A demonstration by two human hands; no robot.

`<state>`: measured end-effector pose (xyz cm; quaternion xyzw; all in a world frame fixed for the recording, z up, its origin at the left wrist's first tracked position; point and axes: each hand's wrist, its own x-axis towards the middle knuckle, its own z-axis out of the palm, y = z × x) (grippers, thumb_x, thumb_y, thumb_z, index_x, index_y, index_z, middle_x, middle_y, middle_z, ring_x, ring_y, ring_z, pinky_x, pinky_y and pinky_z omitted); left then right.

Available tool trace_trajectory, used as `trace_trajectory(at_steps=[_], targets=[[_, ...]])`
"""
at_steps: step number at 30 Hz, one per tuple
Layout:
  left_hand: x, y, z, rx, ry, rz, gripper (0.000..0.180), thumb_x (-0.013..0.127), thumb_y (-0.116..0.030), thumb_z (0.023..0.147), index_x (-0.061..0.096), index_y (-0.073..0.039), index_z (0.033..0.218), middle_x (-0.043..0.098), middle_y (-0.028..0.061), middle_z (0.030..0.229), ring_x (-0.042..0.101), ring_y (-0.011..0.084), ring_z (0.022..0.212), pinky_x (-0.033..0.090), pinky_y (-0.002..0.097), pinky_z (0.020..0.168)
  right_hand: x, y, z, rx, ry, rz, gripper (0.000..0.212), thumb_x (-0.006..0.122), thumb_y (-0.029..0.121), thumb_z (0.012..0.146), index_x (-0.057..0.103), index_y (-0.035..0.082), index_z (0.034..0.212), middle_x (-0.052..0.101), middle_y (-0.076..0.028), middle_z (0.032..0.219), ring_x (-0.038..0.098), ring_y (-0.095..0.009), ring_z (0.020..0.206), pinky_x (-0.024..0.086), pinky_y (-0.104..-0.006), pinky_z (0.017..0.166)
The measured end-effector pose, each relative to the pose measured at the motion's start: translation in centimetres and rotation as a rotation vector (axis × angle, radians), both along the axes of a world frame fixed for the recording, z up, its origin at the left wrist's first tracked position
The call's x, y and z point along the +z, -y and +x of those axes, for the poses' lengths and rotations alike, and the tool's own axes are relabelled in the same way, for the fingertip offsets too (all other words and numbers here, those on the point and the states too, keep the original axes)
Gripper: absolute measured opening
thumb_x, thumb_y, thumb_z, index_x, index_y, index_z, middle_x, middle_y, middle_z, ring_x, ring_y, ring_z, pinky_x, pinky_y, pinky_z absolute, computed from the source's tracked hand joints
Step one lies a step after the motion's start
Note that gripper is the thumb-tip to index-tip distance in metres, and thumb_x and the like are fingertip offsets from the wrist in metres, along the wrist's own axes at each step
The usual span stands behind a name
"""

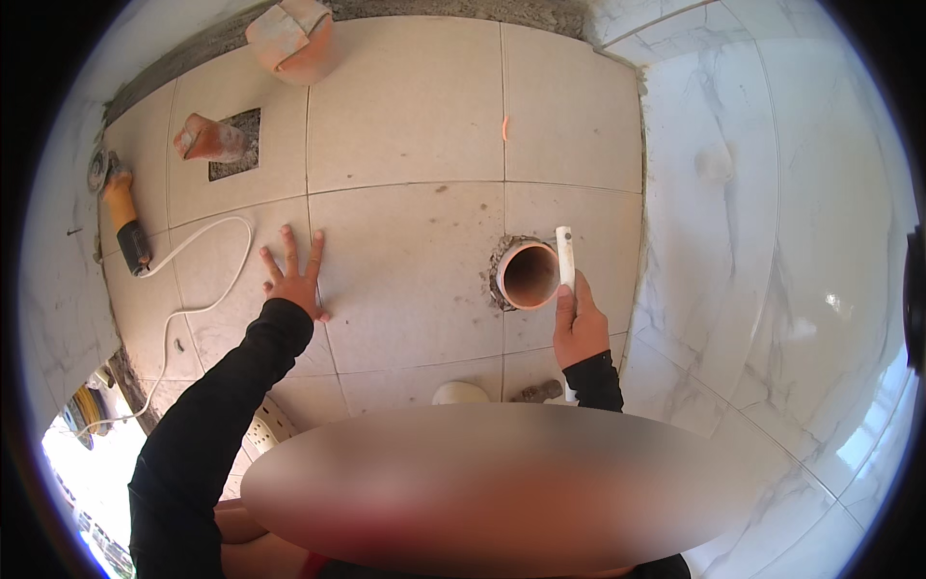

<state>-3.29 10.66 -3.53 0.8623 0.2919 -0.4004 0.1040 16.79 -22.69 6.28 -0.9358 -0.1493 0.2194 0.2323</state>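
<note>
1. One white bar [566,255], its length pointing away from me, sat clasped in my right grip [582,333], just right of the pipe [531,276].
2. My left grip [292,286], farther off, lay splayed and empty on the floor [405,106].

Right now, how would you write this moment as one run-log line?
left hand: spread over tiled floor | right hand: holds white bar beside orange pipe | grinder: on floor, far left

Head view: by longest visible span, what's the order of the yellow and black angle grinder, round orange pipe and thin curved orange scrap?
1. Yellow and black angle grinder
2. Round orange pipe, beside right hand
3. Thin curved orange scrap
</note>
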Motion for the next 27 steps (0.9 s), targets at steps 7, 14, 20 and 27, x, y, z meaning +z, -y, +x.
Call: trace_trajectory(at_steps=[7, 14, 20, 27], targets=[[-0.6, -0.1, -0.1, 0.005, 0.013, -0.006, 0.148, 0.096, -0.033, 0.053, -0.01, -0.035, 0.156, -0.024, 0.0214, 0.16, -0.002, 0.0654, 0.139, 0.049, 0.0681, 0.091, -0.7, -1.3, -0.3, -0.009, -0.095, -0.056, 0.048, 0.04, 0.033, 0.106, 0.036, 0.007, 0.147, 0.064, -0.023, 0.074, 0.066, -0.044, 0.071, 0.052, -0.0469, 0.062], [-0.6, -0.1, -0.2, 0.002, 0.017, -0.008, 0.149, 0.096, -0.033, 0.053, -0.011, -0.034, 0.156, -0.023, 0.0222, 0.159, -0.001, 0.0655, 0.138, 0.049, 0.0679, 0.091, 0.6, -1.0, -0.9, -0.069, -0.08, 0.166, 0.047, 0.042, 0.035, 0.106, 0.046, 0.004, 0.141, 0.068, -0.023, 0.089, 0.068, -0.04, 0.077, 0.054, -0.0404, 0.07], [-0.5, 0.0, 0.0, -0.004, 0.001, 0.001, 0.149, 0.096, -0.033, 0.053, -0.011, -0.034, 0.156, -0.023, 0.0225, 0.159, 0.0, 0.0654, 0.139, 0.05, 0.0667, 0.091, 0.0, -1.2, -0.1, -0.018, -0.05, -0.019, 0.046, 0.043, 0.033, 0.106, 0.042, 0.005, 0.142, 0.065, -0.022, 0.079, 0.065, -0.042, 0.069, 0.053, -0.0428, 0.064], [-0.7, 0.1, 0.0, -0.015, -0.009, 0.02, 0.15, 0.096, -0.035, 0.052, -0.011, -0.033, 0.156, -0.023, 0.0229, 0.159, 0.001, 0.0663, 0.138, 0.053, 0.0645, 0.088, -1.0, -1.9, -2.1, -0.013, -0.129, 0.136, 0.048, 0.043, 0.033, 0.105, 0.04, 0.007, 0.145, 0.065, -0.022, 0.077, 0.066, -0.041, 0.067, 0.053, -0.0431, 0.063]])
